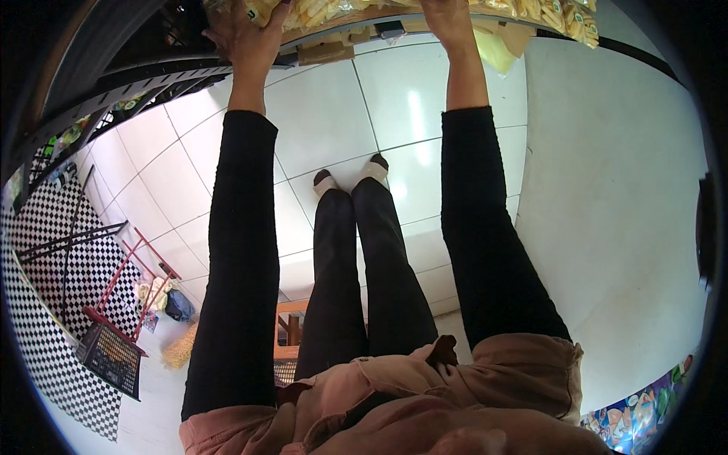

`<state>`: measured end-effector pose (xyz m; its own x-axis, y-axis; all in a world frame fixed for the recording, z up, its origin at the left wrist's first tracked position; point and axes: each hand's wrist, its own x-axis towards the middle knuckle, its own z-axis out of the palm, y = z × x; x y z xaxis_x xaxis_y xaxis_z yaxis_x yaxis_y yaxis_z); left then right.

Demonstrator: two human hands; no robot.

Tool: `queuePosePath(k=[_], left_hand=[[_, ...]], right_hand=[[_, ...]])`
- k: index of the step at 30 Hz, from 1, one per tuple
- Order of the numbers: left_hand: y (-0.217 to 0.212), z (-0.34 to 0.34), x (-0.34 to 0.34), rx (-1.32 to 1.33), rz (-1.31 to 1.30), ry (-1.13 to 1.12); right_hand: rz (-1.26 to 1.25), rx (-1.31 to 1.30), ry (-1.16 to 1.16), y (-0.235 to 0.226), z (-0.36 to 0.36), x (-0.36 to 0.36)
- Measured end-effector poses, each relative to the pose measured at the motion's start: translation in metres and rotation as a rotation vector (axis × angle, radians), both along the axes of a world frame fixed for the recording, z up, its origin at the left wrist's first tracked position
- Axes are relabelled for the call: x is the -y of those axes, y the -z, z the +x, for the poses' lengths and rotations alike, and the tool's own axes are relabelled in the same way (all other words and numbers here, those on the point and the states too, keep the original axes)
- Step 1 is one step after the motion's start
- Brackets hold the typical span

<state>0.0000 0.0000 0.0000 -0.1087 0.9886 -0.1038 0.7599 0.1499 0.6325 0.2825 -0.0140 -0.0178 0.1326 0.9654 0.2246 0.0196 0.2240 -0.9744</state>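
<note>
So the biggest thing under us is the white tiled floor (425,98), filling the middle of the view, with a plain white wall (622,212) running down from about 2 to 4 o'clock. Over at 8 o'clock there's a black-and-white checkered surface (45,318) and one red-framed rack (125,280) with one dark mesh basket (110,356) at its foot. Our two arms in black sleeves go straight up toward 12 o'clock, and our two feet show between them on the tiles. Up at 12 there's one shelf edge (334,34) loaded with clear bags of yellow snacks (553,15), too bunched together to count. Our left hand (246,34), around 11 o'clock, has its fingers curled up onto one snack bag (262,9), touching it. Our right hand (447,19), just past 12, reaches into the bags, but its fingers run off the top edge, so we can't tell its grip.
</note>
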Motion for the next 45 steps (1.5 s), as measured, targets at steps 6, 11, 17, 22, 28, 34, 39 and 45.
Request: queuePosePath(k=[6, 11, 17, 22, 28, 34, 39, 45], left_hand=[[-0.009, 0.0, 0.003, -0.025, -0.1, -0.099], [0.009, -0.001, 0.003, 0.056, -0.028, -0.062], [0.011, -0.011, 0.006, -0.071, 0.072, -0.019], [-0.062, 0.016, 0.09, 0.309, 0.463, 0.258], [-0.13, -0.042, 0.251, 0.205, -0.081, 0.399], [-0.208, -0.13, 0.351, 0.426, -0.661, 0.472], [-0.385, -0.109, 0.33, 0.907, -0.667, 0.716], [-0.504, -0.129, 0.356, 1.093, -0.115, 0.795]], right_hand=[[-0.127, 0.014, -0.086, 0.005, -0.032, -0.001], [-0.308, -0.221, -0.039, 0.041, -0.038, -0.022], [-0.023, 0.758, 0.265, 0.015, -0.05, -0.004], [0.031, 0.757, 0.503, -0.023, -0.051, 0.068], [-0.713, 0.308, -0.245, -0.101, -0.122, 0.238], [-0.495, -0.783, -1.466, -0.29, -0.215, 0.317], [-0.121, -0.736, -1.75, -0.401, -0.253, 0.295], [0.213, -0.344, -1.775, -0.529, -0.291, 0.308]])
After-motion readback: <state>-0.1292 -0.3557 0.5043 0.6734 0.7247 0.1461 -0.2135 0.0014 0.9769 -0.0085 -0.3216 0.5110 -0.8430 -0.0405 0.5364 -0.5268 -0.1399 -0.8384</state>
